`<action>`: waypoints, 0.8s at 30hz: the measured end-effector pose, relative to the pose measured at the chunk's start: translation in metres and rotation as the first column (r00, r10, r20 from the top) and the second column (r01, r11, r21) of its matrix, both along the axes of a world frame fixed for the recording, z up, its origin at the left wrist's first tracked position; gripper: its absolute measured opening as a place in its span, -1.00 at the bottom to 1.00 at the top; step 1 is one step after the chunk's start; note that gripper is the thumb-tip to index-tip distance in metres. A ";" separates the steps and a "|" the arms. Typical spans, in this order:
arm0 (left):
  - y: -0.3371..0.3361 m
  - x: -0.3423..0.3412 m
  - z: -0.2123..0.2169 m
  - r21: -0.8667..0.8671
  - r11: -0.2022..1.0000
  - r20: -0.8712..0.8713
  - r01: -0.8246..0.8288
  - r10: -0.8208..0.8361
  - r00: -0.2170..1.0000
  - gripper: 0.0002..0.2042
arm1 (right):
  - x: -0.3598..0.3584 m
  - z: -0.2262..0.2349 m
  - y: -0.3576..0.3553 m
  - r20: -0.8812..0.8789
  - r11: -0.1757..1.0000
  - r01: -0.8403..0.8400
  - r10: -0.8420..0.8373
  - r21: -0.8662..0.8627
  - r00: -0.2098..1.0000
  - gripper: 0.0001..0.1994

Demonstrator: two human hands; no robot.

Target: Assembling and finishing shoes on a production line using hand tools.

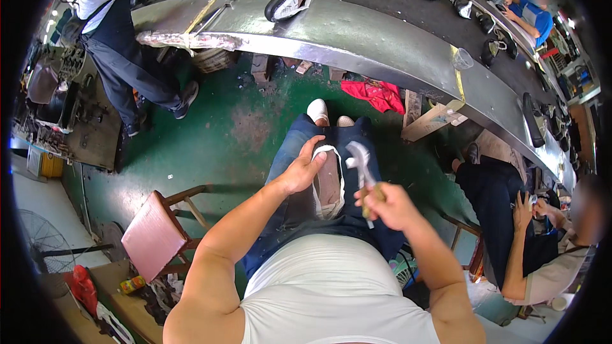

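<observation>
Blue trousers carry the work in the lap, where the left hand grasps the far left side of a shoe, seemingly bottom-up, its long axis running away from the body between the thighs, toe end unclear. White edging rims the brown underside with no outsole on, so the work looks part done, some edging perhaps left to flatten; just right, a blurred metal tool is clenched in the right hand
</observation>
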State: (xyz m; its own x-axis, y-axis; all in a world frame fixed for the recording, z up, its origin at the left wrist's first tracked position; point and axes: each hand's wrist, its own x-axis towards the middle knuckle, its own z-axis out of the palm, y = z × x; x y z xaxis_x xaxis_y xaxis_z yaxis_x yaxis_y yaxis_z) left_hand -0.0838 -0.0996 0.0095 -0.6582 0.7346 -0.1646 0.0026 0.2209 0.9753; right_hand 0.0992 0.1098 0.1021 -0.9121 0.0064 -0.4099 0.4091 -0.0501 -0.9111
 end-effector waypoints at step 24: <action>-0.014 -0.008 -0.021 0.133 0.970 0.200 -0.202 0.173 0.964 -0.56 | -0.044 -0.067 -0.028 -0.295 0.697 0.014 0.286 0.717 0.912 -0.79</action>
State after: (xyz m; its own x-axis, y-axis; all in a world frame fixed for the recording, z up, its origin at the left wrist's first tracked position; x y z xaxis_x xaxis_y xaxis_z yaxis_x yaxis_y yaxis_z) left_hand -0.0914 -0.1137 -0.0113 -0.7546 0.6269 -0.1940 -0.2093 0.0503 0.9766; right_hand 0.0554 0.0820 0.0346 -0.9998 0.0134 0.0151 -0.0019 0.6808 -0.7324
